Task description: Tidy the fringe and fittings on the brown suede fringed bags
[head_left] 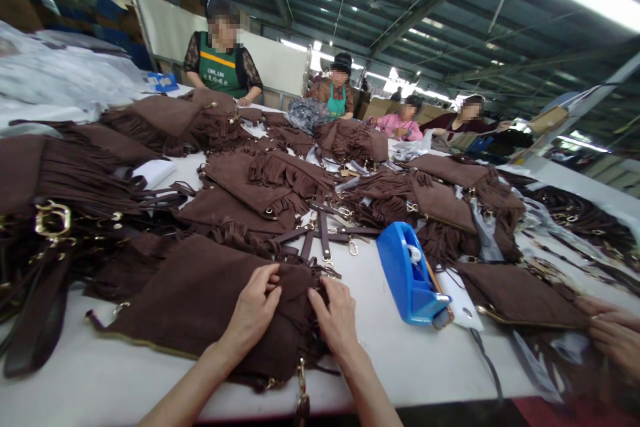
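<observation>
A dark brown suede-like bag [200, 293] with fringe and a gold zip along its near edge lies flat on the white table before me. On its upper right part rests my left hand [254, 312], fingers curled together against the fabric. My right hand [336, 317] is at the bag's right side, thumb on top and fingers bent around the fringed edge. Some of its fingertips are hidden in the dark material. A gold clasp [301, 373] hangs from the bag's near right corner, close to the table edge.
Right of my hands stand a blue tape dispenser [407, 273] and a white device [460, 303] with a cord. More brown fringed bags [265, 180] and straps [324, 237] cover the table. A co-worker's hands [613, 327] touch another bag at right; several people work across the table.
</observation>
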The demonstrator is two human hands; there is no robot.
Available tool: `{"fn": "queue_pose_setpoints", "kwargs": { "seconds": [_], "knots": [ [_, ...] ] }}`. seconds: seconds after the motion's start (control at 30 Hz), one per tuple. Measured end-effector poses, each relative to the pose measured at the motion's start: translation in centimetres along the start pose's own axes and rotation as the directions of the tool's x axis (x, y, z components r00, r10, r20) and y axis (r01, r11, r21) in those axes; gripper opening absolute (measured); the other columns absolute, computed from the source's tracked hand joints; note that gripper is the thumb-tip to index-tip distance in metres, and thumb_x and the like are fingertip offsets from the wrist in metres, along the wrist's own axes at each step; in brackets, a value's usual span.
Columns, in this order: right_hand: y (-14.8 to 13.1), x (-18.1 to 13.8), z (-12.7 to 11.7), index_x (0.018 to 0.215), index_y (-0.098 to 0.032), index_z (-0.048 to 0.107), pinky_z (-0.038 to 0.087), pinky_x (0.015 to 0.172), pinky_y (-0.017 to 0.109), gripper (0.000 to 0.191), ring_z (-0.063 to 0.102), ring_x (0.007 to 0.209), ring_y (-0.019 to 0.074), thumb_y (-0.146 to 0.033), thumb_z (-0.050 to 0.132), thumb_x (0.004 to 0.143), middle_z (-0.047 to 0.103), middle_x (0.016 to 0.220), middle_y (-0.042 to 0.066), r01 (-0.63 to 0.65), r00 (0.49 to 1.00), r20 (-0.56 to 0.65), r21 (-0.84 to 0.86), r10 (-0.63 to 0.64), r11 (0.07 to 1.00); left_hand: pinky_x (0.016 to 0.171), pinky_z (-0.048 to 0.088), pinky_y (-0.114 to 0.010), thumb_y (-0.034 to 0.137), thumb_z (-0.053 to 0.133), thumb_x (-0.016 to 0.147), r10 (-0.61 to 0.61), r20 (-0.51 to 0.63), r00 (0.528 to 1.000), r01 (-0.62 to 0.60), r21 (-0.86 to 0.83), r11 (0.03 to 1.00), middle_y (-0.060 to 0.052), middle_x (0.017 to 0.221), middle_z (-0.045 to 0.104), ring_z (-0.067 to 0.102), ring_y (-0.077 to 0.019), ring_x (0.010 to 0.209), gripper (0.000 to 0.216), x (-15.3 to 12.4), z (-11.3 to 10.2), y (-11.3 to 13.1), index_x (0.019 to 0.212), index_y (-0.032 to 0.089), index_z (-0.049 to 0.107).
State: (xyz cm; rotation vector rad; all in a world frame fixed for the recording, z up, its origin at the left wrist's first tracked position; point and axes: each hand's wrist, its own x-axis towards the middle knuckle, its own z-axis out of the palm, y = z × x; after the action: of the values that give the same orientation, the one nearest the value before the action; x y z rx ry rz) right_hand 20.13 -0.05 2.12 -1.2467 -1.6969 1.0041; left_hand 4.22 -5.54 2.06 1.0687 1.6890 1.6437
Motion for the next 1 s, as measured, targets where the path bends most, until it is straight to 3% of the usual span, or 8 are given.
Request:
{"fn": "queue_pose_setpoints", "kwargs": {
  "seconds": [0.1,0.2,0.3,0.47,0.67,0.8,0.9,1.0],
  "knots": [
    [-0.5,0.4,0.3,0.092,-0.025,0.066,0.030,0.086,0.045,0.025,0.051,0.094,0.0282,-0.033,0.062,0.069,0.066,0.093,0.006,0.036,0.993,0.117,-0.140,-0.020,0.989,0.073,0.047,-0.031,0.019,0.056,0.065,0.039,0.017,0.999,-0.040,0.062,0.997,-0.003,0.089,0.060,0.058,-0.0188,0.080,0.026,-0.2,-0.1,0.1,0.090,0.021,0.062],
    [-0.3,1.0,-0.2,0.073,-0.022,0.064,0.038,0.070,0.034,0.012,0.053,0.071,0.0214,-0.031,0.062,0.065,0.062,0.068,0.001,0.017,0.980,0.197,-0.156,0.014,0.988,0.071,0.048,-0.030,0.019,0.055,0.066,0.051,0.026,0.998,-0.054,0.110,0.993,-0.003,0.087,0.061,0.059,-0.0186,0.077,0.024,0.0,-0.3,0.1,0.089,0.021,0.062],
    [0.4,1.5,-1.2,0.059,-0.021,0.054,0.036,0.052,0.025,0.009,0.048,0.054,0.0147,-0.027,0.054,0.066,0.050,0.052,-0.005,-0.028,0.973,0.222,-0.136,0.058,0.990,0.071,0.048,-0.029,0.020,0.055,0.066,0.061,0.038,0.997,-0.066,0.141,0.988,-0.003,0.084,0.061,0.060,-0.0179,0.076,0.021,0.1,-0.4,-0.1,0.086,0.021,0.062],
    [0.5,1.1,-1.1,0.062,-0.022,0.044,0.036,0.054,0.023,0.006,0.046,0.057,0.0132,-0.024,0.044,0.068,0.045,0.055,-0.006,-0.073,0.993,0.071,-0.217,0.090,0.973,0.071,0.049,-0.030,0.024,0.053,0.066,0.083,0.058,0.995,-0.092,0.184,0.979,-0.001,0.082,0.061,0.060,-0.0169,0.072,0.019,0.2,-0.4,-0.3,0.082,0.021,0.062],
    [-0.4,1.0,-0.2,0.071,-0.021,0.048,0.034,0.063,0.030,0.008,0.050,0.060,0.0184,-0.016,0.043,0.072,0.048,0.058,-0.001,-0.155,0.984,-0.149,-0.423,0.101,0.893,0.072,0.049,-0.030,0.025,0.046,0.068,0.132,0.085,0.988,-0.150,0.265,0.953,-0.003,0.083,0.061,0.060,-0.0166,0.073,0.022,0.3,-0.5,-0.6,0.083,0.018,0.061],
    [0.7,1.8,-2.5,0.072,-0.020,0.050,0.036,0.062,0.031,0.011,0.056,0.060,0.0204,-0.010,0.045,0.070,0.054,0.058,0.001,-0.218,0.965,-0.230,-0.448,0.124,0.867,0.073,0.048,-0.029,0.026,0.044,0.070,0.153,0.100,0.983,-0.177,0.306,0.936,-0.004,0.084,0.062,0.060,-0.0168,0.076,0.021,0.3,-0.5,-0.6,0.080,0.019,0.061],
    [2.3,2.4,-5.1,0.079,-0.019,0.051,0.040,0.055,0.027,0.012,0.058,0.054,0.0180,-0.018,0.039,0.077,0.058,0.059,0.002,-0.243,0.957,-0.246,-0.376,0.156,0.894,0.073,0.048,-0.028,0.027,0.044,0.071,0.161,0.107,0.981,-0.187,0.315,0.930,-0.003,0.083,0.063,0.059,-0.0164,0.075,0.020,0.3,-0.4,-0.7,0.078,0.020,0.061],
    [3.3,2.4,-7.3,0.081,-0.017,0.050,0.044,0.048,0.026,0.026,0.059,0.049,0.0156,-0.028,0.027,0.083,0.063,0.064,0.004,-0.249,0.948,-0.268,-0.287,0.172,0.925,0.072,0.048,-0.028,0.028,0.044,0.071,0.161,0.109,0.981,-0.188,0.321,0.928,-0.003,0.083,0.063,0.060,-0.0166,0.076,0.021,0.3,-0.4,-0.8,0.077,0.020,0.061]
  ]
}}
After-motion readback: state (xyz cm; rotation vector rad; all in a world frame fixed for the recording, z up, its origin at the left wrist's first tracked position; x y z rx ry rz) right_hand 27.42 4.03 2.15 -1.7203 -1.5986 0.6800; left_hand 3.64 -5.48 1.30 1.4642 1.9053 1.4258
